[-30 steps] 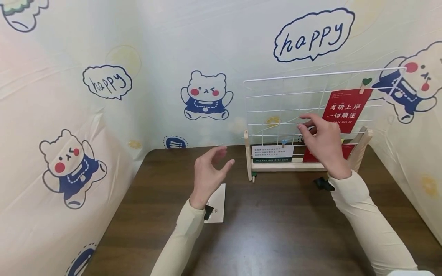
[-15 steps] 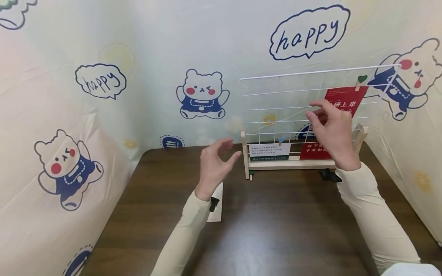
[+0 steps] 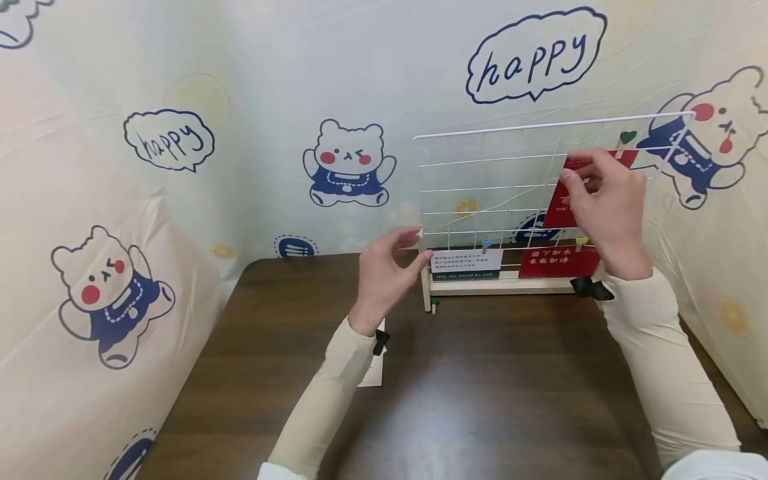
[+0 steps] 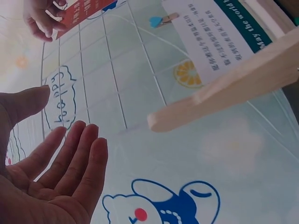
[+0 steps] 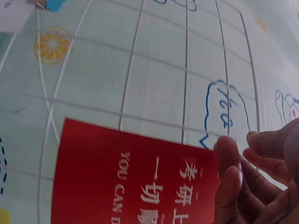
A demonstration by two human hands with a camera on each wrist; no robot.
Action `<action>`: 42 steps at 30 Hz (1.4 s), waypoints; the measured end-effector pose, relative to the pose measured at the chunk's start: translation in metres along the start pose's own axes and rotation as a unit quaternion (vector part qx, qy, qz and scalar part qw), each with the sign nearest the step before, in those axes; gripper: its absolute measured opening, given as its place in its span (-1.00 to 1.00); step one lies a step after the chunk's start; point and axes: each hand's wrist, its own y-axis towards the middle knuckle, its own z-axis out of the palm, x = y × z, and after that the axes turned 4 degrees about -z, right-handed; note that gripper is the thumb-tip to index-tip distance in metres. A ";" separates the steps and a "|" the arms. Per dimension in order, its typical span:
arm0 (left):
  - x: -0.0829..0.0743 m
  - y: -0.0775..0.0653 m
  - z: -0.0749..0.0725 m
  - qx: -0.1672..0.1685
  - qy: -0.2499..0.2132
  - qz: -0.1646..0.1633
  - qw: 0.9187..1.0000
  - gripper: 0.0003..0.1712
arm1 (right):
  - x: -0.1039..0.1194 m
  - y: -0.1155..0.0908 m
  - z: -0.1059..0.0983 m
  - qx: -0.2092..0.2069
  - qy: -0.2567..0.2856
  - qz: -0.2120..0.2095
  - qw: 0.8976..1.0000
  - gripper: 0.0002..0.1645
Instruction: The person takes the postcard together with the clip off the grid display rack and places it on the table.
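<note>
A white wire grid (image 3: 510, 175) stands upright in a wooden base (image 3: 510, 287). My right hand (image 3: 612, 207) is at the upper red card (image 3: 557, 212), fingers loosely bent and nothing visible between them. Whether it touches the card, I cannot tell. A green heart clip (image 3: 627, 138) sits at that card's top. My left hand (image 3: 387, 277), thumb and fingers apart, is near the left wooden post (image 4: 196, 102) and holds nothing. Low on the grid hang a white-and-green card (image 3: 465, 265) with a blue heart clip (image 4: 161, 21) and another red card (image 3: 549, 262) with a yellow-green heart clip (image 3: 581, 243).
On the dark wooden table (image 3: 480, 400) lies a white card (image 3: 373, 373), partly covered by my left wrist. A small green clip (image 3: 435, 305) is by the left post's foot. Cloth printed with bears (image 3: 349, 163) hangs behind and at both sides.
My right hand has moved right and up across the grid to the upper red card. My left hand has moved right and slightly up towards the left post. The lower red card shows more fully.
</note>
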 end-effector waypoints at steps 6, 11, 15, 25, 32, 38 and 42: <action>-0.008 0.007 0.006 0.010 -0.005 0.011 1.000 -0.54 | -0.006 0.008 -0.008 -0.012 -0.012 0.021 1.000 -0.61; -0.013 0.010 0.012 0.024 0.000 0.006 1.000 -0.53 | -0.005 0.013 -0.013 -0.016 -0.013 0.036 0.999 -0.60; -0.017 0.013 0.016 0.029 0.000 0.004 1.000 -0.52 | -0.006 0.018 -0.019 -0.013 -0.018 0.060 0.998 -0.59; -0.033 0.022 0.031 0.037 -0.011 0.011 0.999 -0.52 | -0.016 0.030 -0.029 -0.039 -0.032 0.062 0.997 -0.61; -0.043 0.030 0.044 0.050 -0.012 0.029 0.998 -0.50 | -0.019 0.032 -0.035 -0.024 -0.033 0.086 0.995 -0.57; -0.051 0.038 0.050 0.064 0.009 0.043 0.997 -0.50 | -0.019 0.036 -0.040 -0.017 -0.034 0.102 0.994 -0.57; -0.054 0.043 0.054 0.067 0.015 0.044 0.997 -0.50 | -0.020 0.038 -0.043 -0.011 -0.037 0.102 0.994 -0.56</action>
